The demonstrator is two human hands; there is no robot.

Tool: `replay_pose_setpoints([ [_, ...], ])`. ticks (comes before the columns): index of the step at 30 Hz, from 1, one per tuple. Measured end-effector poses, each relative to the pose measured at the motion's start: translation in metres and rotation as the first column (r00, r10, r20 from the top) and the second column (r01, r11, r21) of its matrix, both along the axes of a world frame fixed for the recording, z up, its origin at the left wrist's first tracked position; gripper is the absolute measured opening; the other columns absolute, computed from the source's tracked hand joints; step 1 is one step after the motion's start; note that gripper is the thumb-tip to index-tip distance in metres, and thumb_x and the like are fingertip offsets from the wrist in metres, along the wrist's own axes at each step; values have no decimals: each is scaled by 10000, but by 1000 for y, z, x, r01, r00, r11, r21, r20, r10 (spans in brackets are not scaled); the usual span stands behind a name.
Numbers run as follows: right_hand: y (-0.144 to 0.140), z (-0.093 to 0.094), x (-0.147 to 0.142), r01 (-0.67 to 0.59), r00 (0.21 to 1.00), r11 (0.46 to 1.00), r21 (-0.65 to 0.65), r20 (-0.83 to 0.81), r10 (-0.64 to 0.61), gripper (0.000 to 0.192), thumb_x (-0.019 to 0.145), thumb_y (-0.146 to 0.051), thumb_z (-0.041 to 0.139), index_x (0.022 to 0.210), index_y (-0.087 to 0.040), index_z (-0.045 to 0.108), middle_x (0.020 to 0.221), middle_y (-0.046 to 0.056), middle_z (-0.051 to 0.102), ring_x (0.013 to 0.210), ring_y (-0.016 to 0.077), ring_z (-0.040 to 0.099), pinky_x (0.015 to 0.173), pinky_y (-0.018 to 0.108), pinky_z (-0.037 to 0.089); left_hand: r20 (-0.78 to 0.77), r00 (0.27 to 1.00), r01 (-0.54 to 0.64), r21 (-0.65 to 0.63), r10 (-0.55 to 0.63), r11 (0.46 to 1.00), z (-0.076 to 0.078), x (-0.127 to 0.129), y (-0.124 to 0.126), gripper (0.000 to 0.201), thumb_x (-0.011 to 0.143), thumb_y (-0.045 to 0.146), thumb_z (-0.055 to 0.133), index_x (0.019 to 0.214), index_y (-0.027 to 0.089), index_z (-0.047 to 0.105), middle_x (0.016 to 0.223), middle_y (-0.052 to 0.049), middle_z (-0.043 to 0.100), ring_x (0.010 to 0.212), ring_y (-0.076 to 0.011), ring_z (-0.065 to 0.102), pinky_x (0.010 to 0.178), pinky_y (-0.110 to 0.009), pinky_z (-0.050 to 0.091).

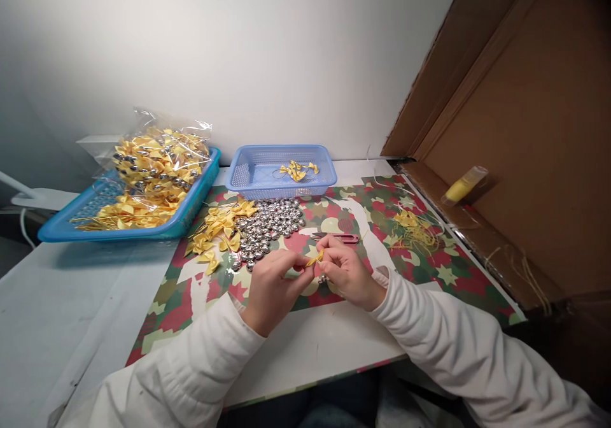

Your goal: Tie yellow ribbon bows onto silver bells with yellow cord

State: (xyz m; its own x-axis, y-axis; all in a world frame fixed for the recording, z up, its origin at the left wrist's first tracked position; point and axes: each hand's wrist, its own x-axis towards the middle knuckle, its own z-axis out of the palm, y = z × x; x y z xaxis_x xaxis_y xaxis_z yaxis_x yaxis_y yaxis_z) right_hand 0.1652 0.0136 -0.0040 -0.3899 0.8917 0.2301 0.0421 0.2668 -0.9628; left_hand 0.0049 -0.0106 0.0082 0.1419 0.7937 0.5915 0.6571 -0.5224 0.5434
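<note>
Between my hands, over the front of the patterned sheet, is a small yellow ribbon bow (314, 260). My left hand (279, 283) pinches its left side, and the fingers of my right hand (349, 269) are closed on its right side. A silver bell (323, 279) hangs just under the right fingertips; its link to the bow is hidden. Behind my hands lies a pair of red-handled thread snips (341, 237). A spread of silver bells (270, 224) covers the sheet beyond my left hand, with a heap of yellow bows (222, 224) to its left.
A blue basket (191, 227) at the left holds yellow bows and a clear bag (162, 151) of bows with bells. Another blue basket (281, 192) at the back has several bows. Yellow cords (420, 234) lie right, near a cardboard wall (525, 128) and a yellow-filled tube (465, 185).
</note>
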Motion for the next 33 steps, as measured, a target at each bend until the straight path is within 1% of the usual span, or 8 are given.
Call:
replay_pose_setpoints([
  [8,0,0,0,1,1000,1000,0,-15,-1,330,801,-315,543,531,-190,399,830,31,428,859,183,447,807,331,355,-1,1000,-19,1,19,1000,-1,-1,1,145,777,216,593,635,185,594,563,9,627,539,-119,570,540,-232,461],
  [14,0,-1,0,3,1000,1000,13,-6,-3,298,789,-270,532,535,-190,400,831,29,424,856,180,444,808,332,347,-9,1000,-17,14,17,1000,0,-1,0,151,780,225,599,635,184,595,565,8,632,539,-122,576,543,-234,461],
  [17,0,-1,0,8,1000,1000,15,4,-8,310,791,-271,535,530,-191,389,829,28,426,864,183,444,814,335,347,-16,1000,-17,12,17,1000,0,-1,0,154,786,234,594,639,188,601,567,5,634,544,-125,577,549,-238,466],
  [21,0,-1,0,6,1000,1000,24,10,-6,325,793,-279,536,524,-191,379,824,27,426,859,183,442,812,340,347,-39,999,-5,22,6,1000,-1,-1,0,164,797,244,595,643,189,601,586,-4,646,560,-128,581,564,-245,470],
  [25,0,-1,0,4,1000,1000,19,28,-5,307,797,-286,529,534,-192,401,821,30,425,870,188,434,817,343,341,-47,999,14,50,-12,999,-1,-1,1,180,805,255,603,638,191,588,588,-4,651,560,-128,577,567,-249,457],
  [33,-1,0,0,-13,1000,1000,-11,7,13,312,800,-298,524,538,-195,388,804,30,419,887,196,422,814,347,332,-110,993,56,94,-46,994,-2,-1,-1,171,802,183,594,634,193,564,574,9,633,549,-131,561,570,-260,428],
])
